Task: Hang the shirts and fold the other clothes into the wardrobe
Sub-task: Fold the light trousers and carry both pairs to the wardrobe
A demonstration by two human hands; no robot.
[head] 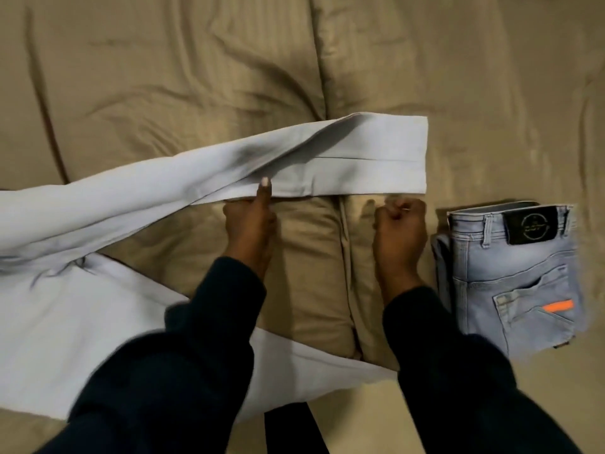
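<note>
Light grey trousers (157, 191) lie spread across the tan bed, waist at the left, one leg stretched right toward the middle, the other running toward the lower middle under my arms. My left hand (252, 221) pinches the near edge of the upper leg, thumb on top of the cloth. My right hand (399, 224) is curled into a fist just below that leg's hem end; no cloth shows plainly in it. A folded pair of light blue jeans (514, 276) with a black label and an orange tab lies to the right.
The tan quilted bedspread (196, 77) covers the whole surface, with a seam running down the middle between my hands. Dark floor shows at the bottom edge (294, 430).
</note>
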